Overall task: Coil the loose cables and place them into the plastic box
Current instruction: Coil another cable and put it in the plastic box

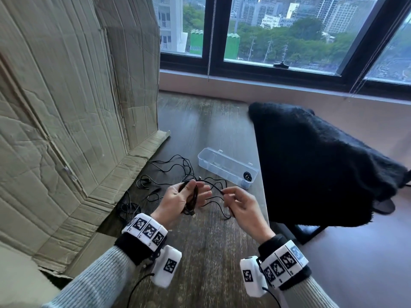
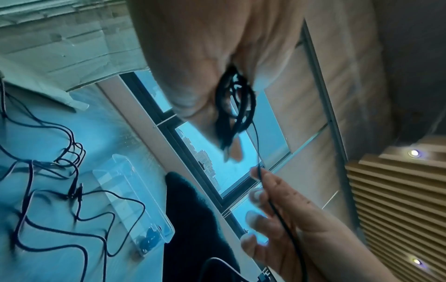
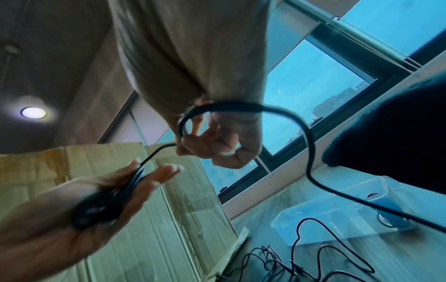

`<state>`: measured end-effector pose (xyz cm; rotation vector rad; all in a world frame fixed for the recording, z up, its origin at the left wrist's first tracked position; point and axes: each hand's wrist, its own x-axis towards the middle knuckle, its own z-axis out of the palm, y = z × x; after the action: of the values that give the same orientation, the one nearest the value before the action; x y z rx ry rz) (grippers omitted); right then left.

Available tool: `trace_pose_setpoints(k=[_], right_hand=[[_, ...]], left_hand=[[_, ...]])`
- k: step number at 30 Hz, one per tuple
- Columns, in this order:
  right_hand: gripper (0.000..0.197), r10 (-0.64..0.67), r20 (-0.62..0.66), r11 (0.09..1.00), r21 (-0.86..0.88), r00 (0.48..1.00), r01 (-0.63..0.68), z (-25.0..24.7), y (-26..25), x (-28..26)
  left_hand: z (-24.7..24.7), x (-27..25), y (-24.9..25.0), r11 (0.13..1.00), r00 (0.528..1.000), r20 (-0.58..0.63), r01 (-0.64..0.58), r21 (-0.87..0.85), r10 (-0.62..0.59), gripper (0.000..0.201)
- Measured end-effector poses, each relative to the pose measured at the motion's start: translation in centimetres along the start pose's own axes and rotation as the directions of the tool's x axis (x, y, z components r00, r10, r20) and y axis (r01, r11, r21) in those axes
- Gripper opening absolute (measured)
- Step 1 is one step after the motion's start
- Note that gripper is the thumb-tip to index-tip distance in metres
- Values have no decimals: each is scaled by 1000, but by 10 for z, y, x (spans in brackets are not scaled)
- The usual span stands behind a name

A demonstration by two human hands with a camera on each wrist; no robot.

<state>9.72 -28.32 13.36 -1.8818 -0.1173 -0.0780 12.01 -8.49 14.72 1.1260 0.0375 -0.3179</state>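
Note:
My left hand (image 1: 178,202) holds a small coil of black cable (image 1: 194,200) against its palm, thumb over it and fingers nearly straight; the coil (image 2: 237,106) also shows in the left wrist view. My right hand (image 1: 236,202) pinches the same cable's free length (image 1: 214,186) between thumb and forefinger, a short way right of the coil. More loose black cables (image 1: 175,168) lie tangled on the table beyond my hands. The clear plastic box (image 1: 222,162) stands open behind them, with one coiled cable (image 1: 247,176) at its right end.
Flattened cardboard (image 1: 66,130) leans along the table's left side. A black fluffy chair (image 1: 322,165) stands close past the wooden table's right edge (image 1: 263,196). A window (image 1: 266,30) fills the back wall.

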Motion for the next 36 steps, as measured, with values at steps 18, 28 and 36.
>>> trace_pose_setpoints(k=[18,28,36], right_hand=[[23,-51,492,913,-330,869,241,57,-8,-33],[12,-250,205,905,-298,946,303,17,-33,3],[5,-106,114,994,40,988,102,13,-21,9]], left_hand=[[-12,18,-24,974,919,-349,-118,193,181,32],[-3,-1,-23,607,970,234,-227,762,69,101],[-3,-5,-17,844,950,311,-159,512,-9,101]])
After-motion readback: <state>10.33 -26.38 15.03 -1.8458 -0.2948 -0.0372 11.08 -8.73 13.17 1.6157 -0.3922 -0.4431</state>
